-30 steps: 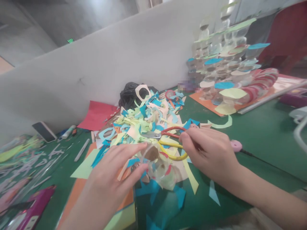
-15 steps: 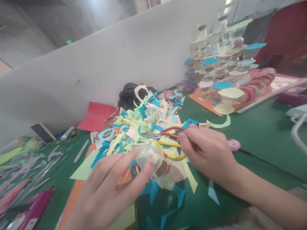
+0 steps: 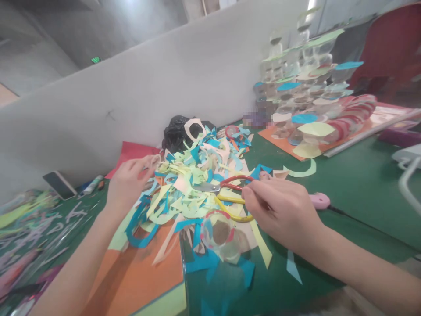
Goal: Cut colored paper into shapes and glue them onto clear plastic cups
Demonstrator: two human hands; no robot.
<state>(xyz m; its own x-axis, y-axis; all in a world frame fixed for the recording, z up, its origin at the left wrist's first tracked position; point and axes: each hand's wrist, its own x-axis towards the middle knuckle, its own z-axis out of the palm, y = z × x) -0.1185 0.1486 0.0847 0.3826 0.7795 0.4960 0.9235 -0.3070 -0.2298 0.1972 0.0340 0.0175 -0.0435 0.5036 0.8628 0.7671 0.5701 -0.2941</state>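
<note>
My right hand (image 3: 279,202) is closed around a pink glue gun (image 3: 319,201), mostly hidden by my fingers, with a black cord trailing right. Just left of its knuckles, scissors (image 3: 232,193) with one red and one yellow handle lie on the paper scraps. Below them stands a clear plastic cup piece (image 3: 219,230) with a red-patterned rim, touched by neither hand. My left hand (image 3: 133,175) is at the left edge of the scrap pile (image 3: 197,175), fingertips pinched together; whatever they hold, if anything, is too small to make out.
Clear cups stacked with coloured paper discs (image 3: 304,118) stand on an orange sheet at the right. A black plastic bag (image 3: 177,134) sits behind the scraps. A phone (image 3: 59,185) leans at the left, near plastic strips (image 3: 62,232). Orange card (image 3: 141,272) lies in front.
My left hand has let go of the clear cup and moved up and left to the scraps' edge. The cup now stands on its own. My right hand has hardly moved.
</note>
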